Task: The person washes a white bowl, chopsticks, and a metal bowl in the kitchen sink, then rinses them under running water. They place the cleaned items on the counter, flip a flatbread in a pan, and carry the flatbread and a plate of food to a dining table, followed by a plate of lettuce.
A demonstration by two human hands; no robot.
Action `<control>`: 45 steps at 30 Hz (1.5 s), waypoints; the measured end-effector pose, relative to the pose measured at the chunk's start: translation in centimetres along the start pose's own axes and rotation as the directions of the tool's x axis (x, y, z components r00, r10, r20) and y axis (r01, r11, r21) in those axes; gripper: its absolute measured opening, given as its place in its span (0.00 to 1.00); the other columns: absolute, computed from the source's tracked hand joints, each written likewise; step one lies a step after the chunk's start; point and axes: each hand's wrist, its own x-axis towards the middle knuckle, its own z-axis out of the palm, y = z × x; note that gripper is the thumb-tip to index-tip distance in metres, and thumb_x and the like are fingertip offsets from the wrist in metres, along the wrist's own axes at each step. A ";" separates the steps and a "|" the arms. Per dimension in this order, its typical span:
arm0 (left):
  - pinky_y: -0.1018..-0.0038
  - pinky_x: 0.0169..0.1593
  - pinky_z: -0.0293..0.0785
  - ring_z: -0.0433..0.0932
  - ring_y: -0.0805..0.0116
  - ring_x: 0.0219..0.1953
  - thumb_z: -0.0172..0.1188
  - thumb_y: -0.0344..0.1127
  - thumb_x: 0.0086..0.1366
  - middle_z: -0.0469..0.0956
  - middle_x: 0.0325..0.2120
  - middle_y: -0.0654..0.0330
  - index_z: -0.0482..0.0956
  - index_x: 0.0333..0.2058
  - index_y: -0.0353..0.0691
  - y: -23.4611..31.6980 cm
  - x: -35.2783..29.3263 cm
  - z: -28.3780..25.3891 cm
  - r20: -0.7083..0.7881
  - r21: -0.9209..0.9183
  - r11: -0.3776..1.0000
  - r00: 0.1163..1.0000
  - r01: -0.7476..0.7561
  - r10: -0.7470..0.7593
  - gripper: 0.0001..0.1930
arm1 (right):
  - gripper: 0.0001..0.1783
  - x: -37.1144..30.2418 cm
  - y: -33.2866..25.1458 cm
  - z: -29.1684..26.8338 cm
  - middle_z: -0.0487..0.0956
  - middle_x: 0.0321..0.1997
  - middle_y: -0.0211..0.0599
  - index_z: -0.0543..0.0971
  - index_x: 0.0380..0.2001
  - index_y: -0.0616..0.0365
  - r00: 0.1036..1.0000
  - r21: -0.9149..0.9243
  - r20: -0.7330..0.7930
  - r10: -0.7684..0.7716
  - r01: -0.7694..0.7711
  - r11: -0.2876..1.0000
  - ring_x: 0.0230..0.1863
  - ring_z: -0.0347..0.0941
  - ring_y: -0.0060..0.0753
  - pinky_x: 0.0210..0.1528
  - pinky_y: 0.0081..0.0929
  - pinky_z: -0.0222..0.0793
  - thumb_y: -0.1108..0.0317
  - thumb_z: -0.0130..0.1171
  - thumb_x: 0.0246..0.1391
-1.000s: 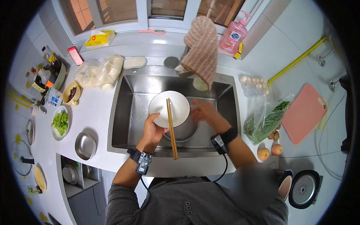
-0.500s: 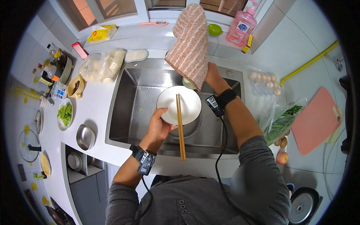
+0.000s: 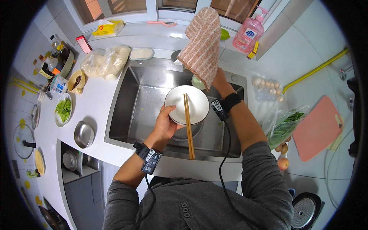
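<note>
My left hand [image 3: 165, 124] grips a white bowl [image 3: 183, 111] with a dark rim, its thumb over the edge, above the stainless-steel sink [image 3: 138, 111]. A pair of wooden chopsticks [image 3: 189, 128] lies across the bowl, ends jutting toward me. My right hand [image 3: 219, 82] reaches to the back of the sink beside a pink-and-white striped towel [image 3: 203, 46]. The towel hides its fingers and whatever they touch. Below the towel's lower corner shows part of a pale green round thing [image 3: 197, 82].
Left counter: bag of pale round items [image 3: 107, 63], yellow cup [image 3: 76, 81], plate of greens [image 3: 63, 110], metal bowl [image 3: 83, 134]. Right: eggs [image 3: 267, 90], bagged green vegetables [image 3: 285, 128], pink cutting board [image 3: 318, 128]. Pink pump bottle [image 3: 248, 34] stands on the sill.
The view has shifted slightly. The towel appears a little farther right, uncovering a round piece on the sink's back rim. My left hand still holds the bowl with the chopsticks across it.
</note>
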 end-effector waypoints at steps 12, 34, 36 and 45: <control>0.52 0.39 0.71 0.67 0.55 0.46 0.50 0.38 0.53 0.64 0.44 0.53 0.58 0.48 0.45 -0.4 0.3 -0.8 -0.020 0.022 1.000 1.000 0.001 -0.001 0.23 | 0.13 -5.9 -3.6 -4.0 0.76 0.24 0.38 0.73 0.31 0.62 0.824 0.197 0.343 0.452 -0.533 0.823 0.23 0.73 0.27 0.21 0.23 0.67 0.63 0.51 0.48; 0.65 0.38 0.72 0.69 0.66 0.44 0.41 0.56 0.60 0.68 0.43 0.62 0.61 0.50 0.47 -2.3 1.4 -2.1 0.135 0.283 0.943 0.965 0.178 -0.223 0.25 | 0.12 -11.8 -10.1 1.9 0.73 0.36 0.45 0.70 0.36 0.59 0.593 0.092 0.788 -0.165 0.151 0.984 0.39 0.69 0.47 0.42 0.34 0.62 0.64 0.44 0.53; 0.66 0.35 0.72 0.70 0.67 0.42 0.42 0.56 0.60 0.69 0.42 0.62 0.62 0.49 0.47 -1.8 1.6 -2.3 0.172 0.265 0.939 0.947 0.220 -0.270 0.24 | 0.12 -9.2 -10.0 1.9 0.74 0.35 0.44 0.71 0.34 0.58 0.522 0.172 0.805 -0.282 0.249 0.953 0.38 0.69 0.46 0.41 0.35 0.63 0.63 0.44 0.53; 0.73 0.33 0.74 0.72 0.69 0.39 0.44 0.52 0.61 0.69 0.41 0.60 0.61 0.50 0.41 -1.0 2.4 -2.8 0.172 0.329 0.935 0.982 -0.132 0.078 0.25 | 0.12 -7.9 -6.4 2.4 0.75 0.24 0.40 0.74 0.30 0.59 0.626 -0.102 0.770 0.125 -0.073 0.992 0.24 0.71 0.41 0.29 0.33 0.65 0.63 0.53 0.44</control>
